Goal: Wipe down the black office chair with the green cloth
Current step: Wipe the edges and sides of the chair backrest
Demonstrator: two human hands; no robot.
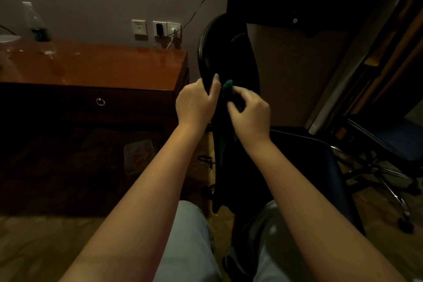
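Observation:
The black office chair (pixel 226 52) stands in front of me, its tall backrest seen edge-on and its seat to the right. My left hand (pixel 196 103) grips the backrest's left edge, thumb up along the front. My right hand (pixel 250 113) holds the green cloth (pixel 227 89) bunched against the backrest just right of the left hand. A tail of the cloth hangs down below the right wrist. Most of the cloth is hidden by my fingers and the dim light.
A brown wooden desk (pixel 91 64) with a drawer ring stands at left, against a wall with sockets (pixel 160 28) and cables. A second wheeled chair (pixel 384 144) stands at right. A pale bin (pixel 138 151) sits under the desk. My knees are below.

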